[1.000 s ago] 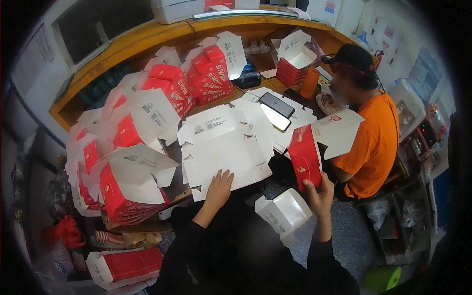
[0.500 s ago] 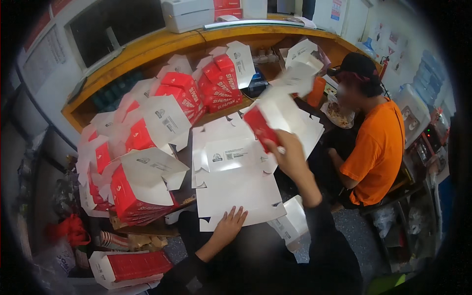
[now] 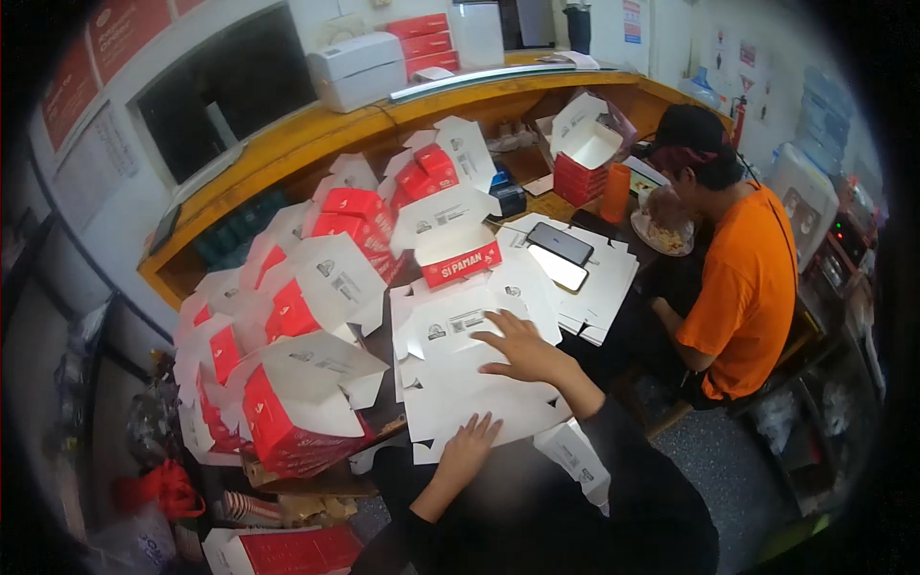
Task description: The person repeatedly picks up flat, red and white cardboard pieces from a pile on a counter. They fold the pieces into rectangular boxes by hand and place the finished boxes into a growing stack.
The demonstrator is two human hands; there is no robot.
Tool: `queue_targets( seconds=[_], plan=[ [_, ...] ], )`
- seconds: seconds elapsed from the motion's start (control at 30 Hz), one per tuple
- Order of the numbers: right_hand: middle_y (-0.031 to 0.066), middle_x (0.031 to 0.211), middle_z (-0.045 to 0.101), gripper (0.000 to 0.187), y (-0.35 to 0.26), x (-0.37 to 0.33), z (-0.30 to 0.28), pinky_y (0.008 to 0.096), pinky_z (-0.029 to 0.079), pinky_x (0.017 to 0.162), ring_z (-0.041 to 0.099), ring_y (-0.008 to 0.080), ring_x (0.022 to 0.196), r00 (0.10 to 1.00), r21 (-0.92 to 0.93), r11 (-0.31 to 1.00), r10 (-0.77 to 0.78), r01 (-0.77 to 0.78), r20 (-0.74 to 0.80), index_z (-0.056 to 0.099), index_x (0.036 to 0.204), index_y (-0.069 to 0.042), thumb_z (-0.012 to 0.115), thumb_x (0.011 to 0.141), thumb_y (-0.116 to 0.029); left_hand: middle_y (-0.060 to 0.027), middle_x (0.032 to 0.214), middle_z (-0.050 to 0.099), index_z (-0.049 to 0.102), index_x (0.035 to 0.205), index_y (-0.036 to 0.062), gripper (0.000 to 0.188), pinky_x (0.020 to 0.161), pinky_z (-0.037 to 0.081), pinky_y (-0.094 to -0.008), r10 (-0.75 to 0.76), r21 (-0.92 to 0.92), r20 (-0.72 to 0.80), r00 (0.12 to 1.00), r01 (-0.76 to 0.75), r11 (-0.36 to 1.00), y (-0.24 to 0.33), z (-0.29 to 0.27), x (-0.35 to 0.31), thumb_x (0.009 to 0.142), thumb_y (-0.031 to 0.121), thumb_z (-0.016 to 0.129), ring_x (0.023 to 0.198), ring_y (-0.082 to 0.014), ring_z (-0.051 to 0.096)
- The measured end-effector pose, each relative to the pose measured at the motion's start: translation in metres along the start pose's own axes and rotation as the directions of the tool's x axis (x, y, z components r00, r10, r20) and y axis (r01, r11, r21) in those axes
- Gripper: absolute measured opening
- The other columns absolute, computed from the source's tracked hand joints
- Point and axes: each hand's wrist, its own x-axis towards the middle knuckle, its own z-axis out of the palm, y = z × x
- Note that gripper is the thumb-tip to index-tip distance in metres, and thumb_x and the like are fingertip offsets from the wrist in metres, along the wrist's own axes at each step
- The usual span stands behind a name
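In front of me lies a pile of flat white cardboard box blanks [image 3: 484, 407] with dark notches along the edges. My left hand [image 3: 467, 450] rests on the near edge of the top blank, fingers stretched out. Over the middle of that blank is my right hand [image 3: 529, 355], fingers spread and holding nothing; I cannot tell if it touches the card. At the pile's far end stands a folded red-and-white food box [image 3: 462, 265] with its white lid raised, apart from both hands.
Several nested stacks of red boxes [image 3: 287, 422] fill the left side. Two phones [image 3: 560, 243] lie on more white blanks at right. A red box stack [image 3: 580, 180] and an orange cup [image 3: 615, 195] stand behind. A person in orange [image 3: 738, 278] sits at right beside a food plate [image 3: 661, 235].
The red-and-white box has left my right hand and now stands at the pile's far end. My right hand has come back toward me and opened. My left hand stays on the blank.
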Motion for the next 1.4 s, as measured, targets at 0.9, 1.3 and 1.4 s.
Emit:
queue_targets(
  seconds=[0.9, 1.3, 1.4],
  plan=[
    [0.012, 0.104, 0.052, 0.057, 0.004, -0.114, 0.007, 0.0269, 0.047, 0.062, 0.055, 0.0145, 0.08, 0.784, 0.892, 0.415, 0.608, -0.177, -0.128, 0.018, 0.133, -0.011, 0.052, 0.086, -0.018, -0.0107, 0.096, 0.063, 0.058, 0.101, 0.0015, 0.024, 0.066, 0.052, -0.0334, -0.163, -0.277, -0.416, 0.895, 0.046, 0.96, -0.017, -0.046, 0.033, 0.077, 0.003, 0.052, 0.08, -0.0264, 0.063],
    [0.024, 0.133, 0.031, 0.04, -0.065, -0.109, -0.06, 0.0423, 0.033, 0.096, 0.034, 0.0421, 0.121, 0.888, 0.391, 0.907, 0.045, 0.155, -0.457, 0.06, 0.105, -0.012, 0.063, 0.067, -0.001, -0.0095, 0.133, 0.036, 0.031, 0.129, -0.0008, 0.077, 0.095, 0.036, -0.0361, -0.199, -0.911, -0.307, 0.931, -0.347, -0.222, 0.031, -0.108, 0.048, 0.079, 0.052, 0.055, 0.118, -0.0222, 0.041],
    [0.0237, 0.134, 0.03, 0.042, -0.075, -0.112, -0.074, 0.0481, 0.026, 0.1, 0.027, 0.0419, 0.125, 0.953, 0.056, 0.97, -0.223, 0.239, -0.203, 0.062, 0.104, -0.018, 0.067, 0.064, -0.008, -0.009, 0.119, 0.049, 0.042, 0.121, 0.0003, 0.056, 0.092, 0.04, -0.0331, -0.24, -0.909, -0.024, 0.971, -0.12, -0.398, 0.013, -0.136, 0.055, 0.081, 0.035, 0.059, 0.108, -0.0185, 0.05]
  ],
)
